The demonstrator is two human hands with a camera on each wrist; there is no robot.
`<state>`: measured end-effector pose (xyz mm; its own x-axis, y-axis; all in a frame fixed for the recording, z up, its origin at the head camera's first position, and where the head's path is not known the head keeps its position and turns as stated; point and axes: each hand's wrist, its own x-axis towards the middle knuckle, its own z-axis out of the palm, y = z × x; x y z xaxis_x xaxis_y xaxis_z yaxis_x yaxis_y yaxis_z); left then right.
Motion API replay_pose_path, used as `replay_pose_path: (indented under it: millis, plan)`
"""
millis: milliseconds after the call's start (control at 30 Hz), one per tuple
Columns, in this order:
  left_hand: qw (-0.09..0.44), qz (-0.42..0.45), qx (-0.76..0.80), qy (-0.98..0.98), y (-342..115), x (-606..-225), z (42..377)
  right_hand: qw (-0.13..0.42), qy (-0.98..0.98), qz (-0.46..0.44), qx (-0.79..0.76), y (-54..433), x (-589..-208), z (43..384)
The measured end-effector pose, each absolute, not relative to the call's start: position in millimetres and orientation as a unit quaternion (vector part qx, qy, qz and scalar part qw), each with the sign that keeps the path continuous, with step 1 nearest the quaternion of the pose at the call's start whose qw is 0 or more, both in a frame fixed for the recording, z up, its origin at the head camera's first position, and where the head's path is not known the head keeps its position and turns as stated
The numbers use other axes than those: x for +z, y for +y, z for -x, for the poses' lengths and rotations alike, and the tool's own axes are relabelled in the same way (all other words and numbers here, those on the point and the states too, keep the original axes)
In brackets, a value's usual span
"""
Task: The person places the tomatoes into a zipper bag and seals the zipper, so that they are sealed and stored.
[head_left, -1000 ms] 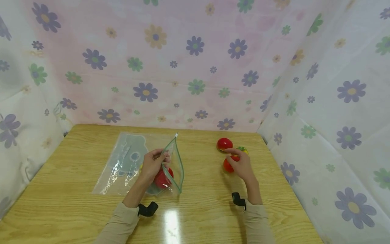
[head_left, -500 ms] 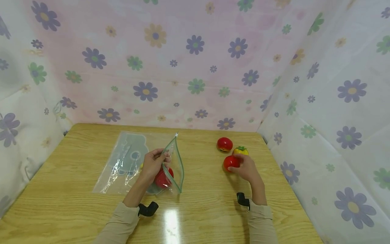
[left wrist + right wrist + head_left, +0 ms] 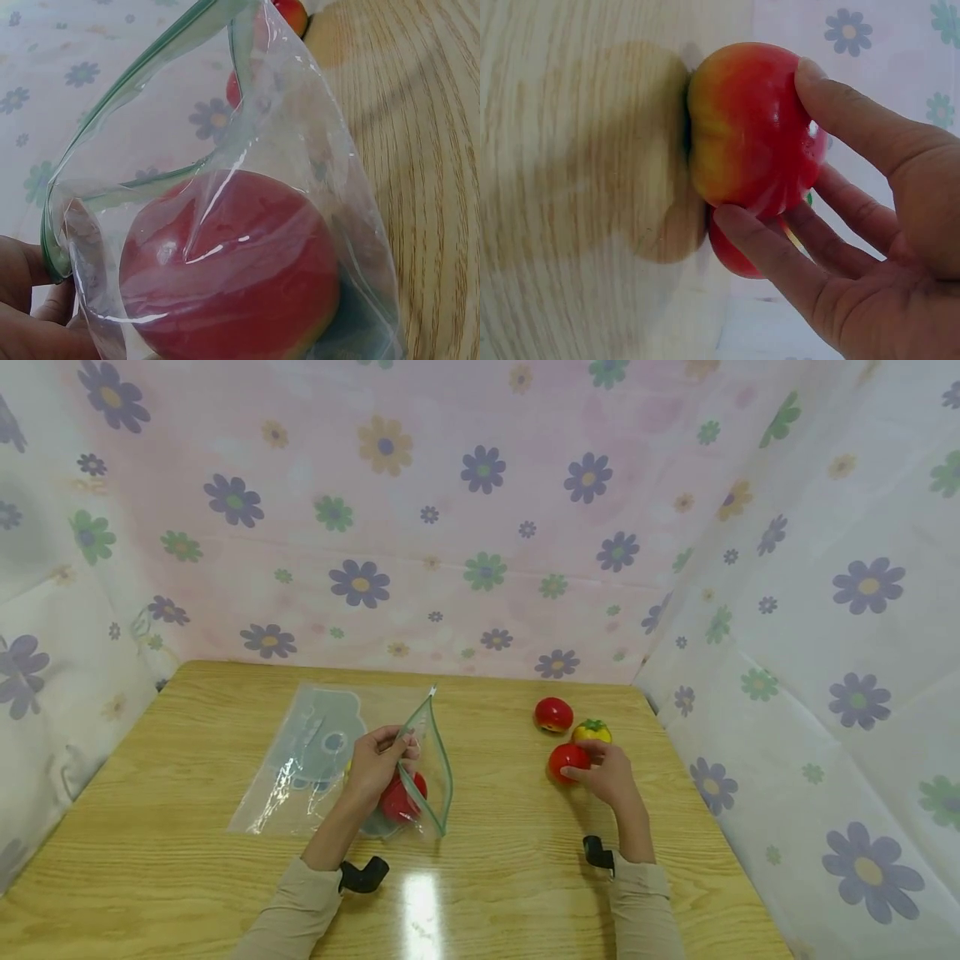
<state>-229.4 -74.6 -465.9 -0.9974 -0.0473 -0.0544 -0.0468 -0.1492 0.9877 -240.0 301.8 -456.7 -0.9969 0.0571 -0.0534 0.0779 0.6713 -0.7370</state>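
My left hand (image 3: 377, 766) pinches the green-edged rim of a clear zip bag (image 3: 262, 793), whose mouth gapes to the right. Inside the bag lies a red fruit (image 3: 232, 270), large in the left wrist view. My right hand (image 3: 609, 774) grips a shiny red-and-yellow toy apple (image 3: 754, 127), thumb on one side and fingers on the other. The apple appears to rest on the table. Right behind it sits a yellow fruit (image 3: 592, 732) with a green leafy top, partly covered by my fingers. Another red fruit (image 3: 553, 714) lies farther back.
The wooden table (image 3: 495, 877) meets a flowered cloth (image 3: 420, 568) at its back and sides. A pale blue printed shape (image 3: 330, 714) shows on the flat part of the bag. Black wrist mounts (image 3: 365, 874) sit at both cuffs.
My right hand has come down around the near red apple, uncovering the yellow fruit's top. The apple has shifted very slightly left. My left hand and the bag stay nearly still.
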Motion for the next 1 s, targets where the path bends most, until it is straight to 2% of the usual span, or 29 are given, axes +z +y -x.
replay_pose_path:
  millis: [200,1000]
  plan:
    - [-0.002,-0.032,-0.757,-0.653,-75,-464,228,0.019,0.907,-0.063,-0.416,305,-461,242]
    - [-0.005,-0.032,-0.770,-0.638,-74,-465,229,0.023,0.911,-0.049,-0.408,294,-461,243]
